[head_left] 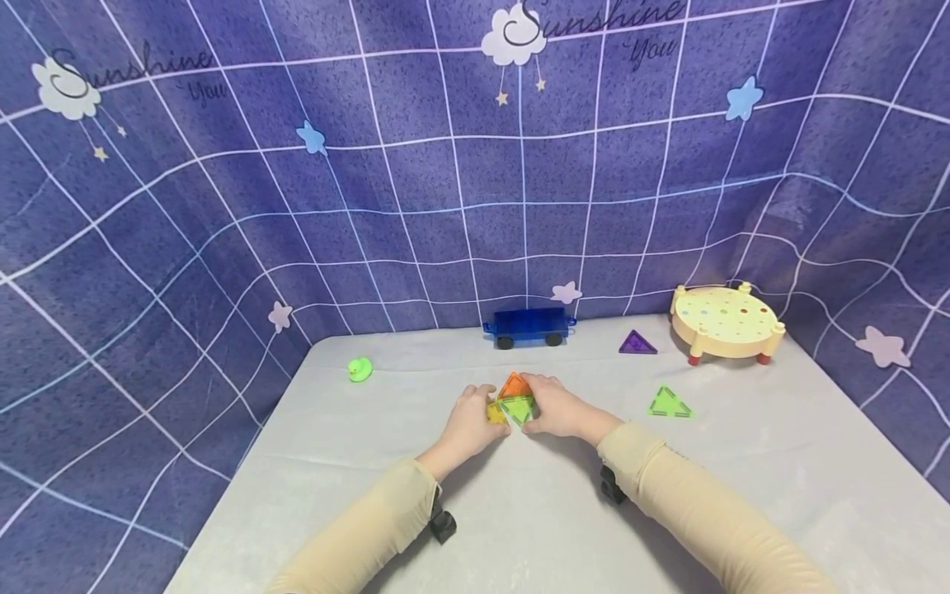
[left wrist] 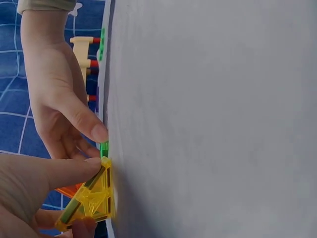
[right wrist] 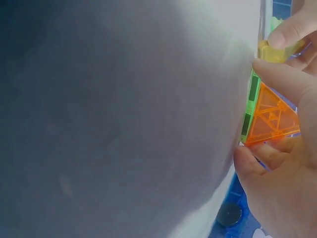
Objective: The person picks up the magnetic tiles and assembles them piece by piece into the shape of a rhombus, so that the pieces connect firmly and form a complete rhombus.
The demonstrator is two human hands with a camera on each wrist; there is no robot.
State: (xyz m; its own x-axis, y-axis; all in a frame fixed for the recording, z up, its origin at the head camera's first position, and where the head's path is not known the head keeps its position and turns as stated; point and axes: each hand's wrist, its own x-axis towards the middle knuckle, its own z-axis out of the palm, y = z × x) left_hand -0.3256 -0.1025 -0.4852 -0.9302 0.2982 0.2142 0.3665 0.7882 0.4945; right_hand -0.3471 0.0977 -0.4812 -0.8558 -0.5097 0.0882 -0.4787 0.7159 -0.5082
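Observation:
In the head view, my left hand (head_left: 469, 422) pinches a yellow triangular magnetic tile (left wrist: 91, 198) between thumb and fingers; the tile slants up from the table. My right hand (head_left: 558, 407) grips a green triangular tile (head_left: 518, 407) by its edges, thumb at the near end and fingers at the far end in the right wrist view. The green tile lies flat. An orange triangular tile (right wrist: 272, 116) rises from the green one's far edge, against the right fingers. Yellow and green sit side by side; whether their edges touch is hard to tell.
At the back stands a blue toy wagon (head_left: 529, 327). A purple triangle tile (head_left: 637, 343) and a cream round toy table (head_left: 726, 322) are at the back right, a loose green triangle tile (head_left: 670, 403) nearer. A green rubber duck (head_left: 359, 369) sits at the left.

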